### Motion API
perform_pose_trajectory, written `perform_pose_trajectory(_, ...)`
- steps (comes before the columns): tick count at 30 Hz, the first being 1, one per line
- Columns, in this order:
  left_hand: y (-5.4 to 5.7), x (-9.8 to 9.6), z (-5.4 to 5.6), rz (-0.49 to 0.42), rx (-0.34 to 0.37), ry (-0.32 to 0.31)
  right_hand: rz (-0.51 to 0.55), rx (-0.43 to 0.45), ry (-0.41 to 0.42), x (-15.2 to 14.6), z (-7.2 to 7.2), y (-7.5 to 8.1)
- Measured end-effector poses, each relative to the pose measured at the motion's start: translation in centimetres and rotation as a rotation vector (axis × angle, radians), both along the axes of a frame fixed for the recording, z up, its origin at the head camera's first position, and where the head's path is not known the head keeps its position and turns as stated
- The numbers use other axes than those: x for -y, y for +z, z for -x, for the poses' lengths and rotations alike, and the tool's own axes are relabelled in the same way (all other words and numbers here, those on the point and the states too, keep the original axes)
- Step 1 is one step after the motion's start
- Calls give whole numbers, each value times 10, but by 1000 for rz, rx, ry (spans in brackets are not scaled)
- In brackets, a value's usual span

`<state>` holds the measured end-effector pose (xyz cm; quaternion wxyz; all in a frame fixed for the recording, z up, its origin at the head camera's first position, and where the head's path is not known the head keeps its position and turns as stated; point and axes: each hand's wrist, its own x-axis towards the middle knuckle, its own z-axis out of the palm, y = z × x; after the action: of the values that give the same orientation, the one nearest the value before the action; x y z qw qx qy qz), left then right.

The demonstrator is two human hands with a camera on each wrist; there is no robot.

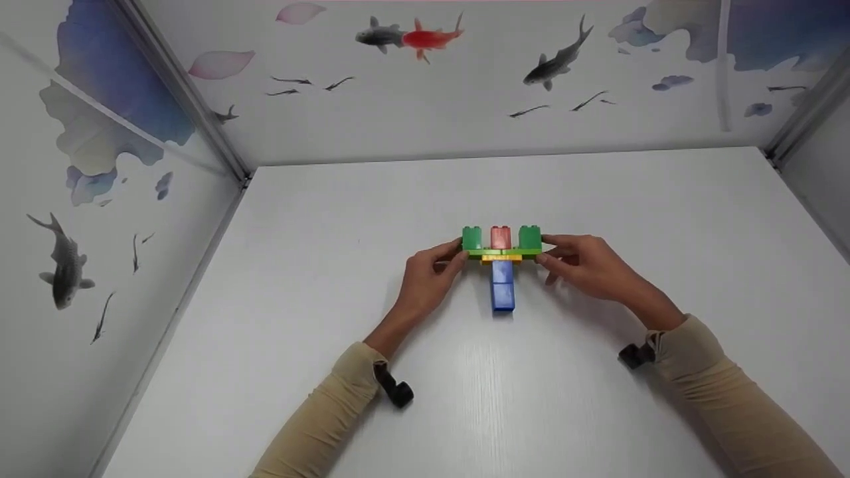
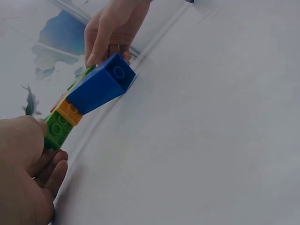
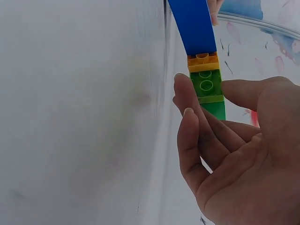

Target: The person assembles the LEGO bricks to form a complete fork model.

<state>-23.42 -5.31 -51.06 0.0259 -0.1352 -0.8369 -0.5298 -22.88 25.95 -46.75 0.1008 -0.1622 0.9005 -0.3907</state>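
Both hands hold one toy-brick assembly between them, above the white table. Its blue stem point(image 1: 503, 285) points toward the person, with an open hollow underside showing in the left wrist view. A thin yellow brick point(image 1: 488, 259) joins the stem to a long light-green bar point(image 1: 495, 252). On the bar stand a green brick point(image 1: 472, 238) at the left, a red brick point(image 1: 501, 238) in the middle and another green brick point(image 1: 530, 238) at the right. My left hand point(image 1: 428, 279) pinches the bar's left end. The right hand point(image 1: 594, 269) pinches its right end between thumb and fingers.
The white tabletop point(image 1: 279, 318) spreads around the hands. A back panel point(image 1: 425, 119) and a left panel point(image 1: 40, 166), both printed with fish, enclose it. Black wrist mounts point(image 1: 396, 392) hang at both beige cuffs.
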Motion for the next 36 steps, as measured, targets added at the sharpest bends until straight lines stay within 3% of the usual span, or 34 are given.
perform_pose_trajectory(13, 1, 3, 1, 6, 21, 1, -21, 9, 82, -1, 0, -1)
perform_pose_trajectory(22, 0, 3, 0, 35, 29, -3, -92, -14, 80, -1, 0, -3)
perform_pose_trajectory(36, 0, 3, 0, 63, 27, -8, -113, -11, 93, 0, -1, -4)
